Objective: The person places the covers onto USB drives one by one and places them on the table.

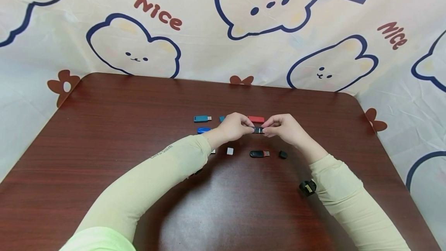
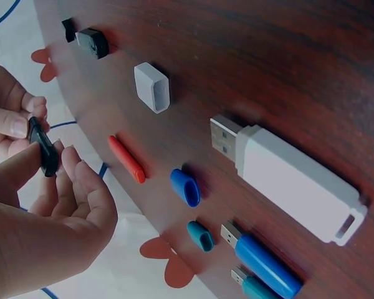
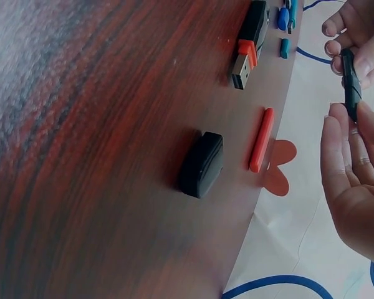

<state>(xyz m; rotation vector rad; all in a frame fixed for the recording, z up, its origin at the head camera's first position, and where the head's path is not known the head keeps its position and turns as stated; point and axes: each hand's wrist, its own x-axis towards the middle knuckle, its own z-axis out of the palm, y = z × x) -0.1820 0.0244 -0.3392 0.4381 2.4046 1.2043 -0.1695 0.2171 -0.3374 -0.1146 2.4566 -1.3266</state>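
Observation:
Between the fingertips of both hands is a black USB flash drive [image 1: 258, 130], raised near the far part of the table, with a thin silvery band near its middle in the head view. My left hand [image 1: 234, 128] pinches one end of it. The other end is pinched by my right hand [image 1: 285, 128]. Just behind it lies a red stick-shaped drive [image 1: 256, 119]. On the near side are a black flash drive with an orange collar [image 1: 257, 153] and bare plug, and a black cap [image 1: 283, 154].
Left of the hands lie a teal flash drive [image 1: 201, 119], a teal cap [image 1: 222, 119] and a blue flash drive [image 1: 203, 130]. A white flash drive [image 2: 299, 187], mostly hidden by my left arm in the head view, has its white cap [image 1: 230, 151] nearby. There is also a blue cap [image 2: 185, 187].

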